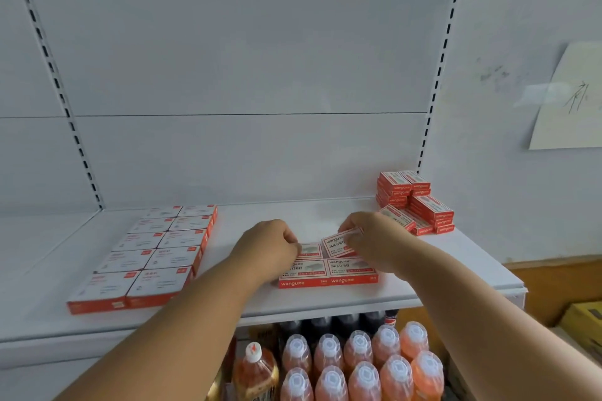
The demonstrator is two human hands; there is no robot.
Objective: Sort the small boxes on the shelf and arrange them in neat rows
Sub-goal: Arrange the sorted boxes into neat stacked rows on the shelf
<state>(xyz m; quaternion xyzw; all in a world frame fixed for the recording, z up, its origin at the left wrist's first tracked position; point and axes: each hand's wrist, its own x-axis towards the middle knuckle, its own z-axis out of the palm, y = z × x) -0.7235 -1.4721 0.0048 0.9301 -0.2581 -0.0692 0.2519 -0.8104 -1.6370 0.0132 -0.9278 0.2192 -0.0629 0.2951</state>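
Note:
Small red-and-white staple boxes lie flat in a short block [350, 270] near the front of the white shelf [423, 273]. My right hand [374, 234] pinches one tilted small box [338, 242] just above the block's back right spot. Curled fingers of my left hand [270, 244] touch the back left box [309, 250]. A loose pile of the same red boxes [420, 202] sits at the shelf's back right corner.
Two neat columns of larger white-and-red boxes [153, 254] fill the shelf's left part. Orange drink bottles [361, 365] stand on the level below. A paper sheet [573, 98] hangs on the right wall. A yellow carton [583, 322] sits low right.

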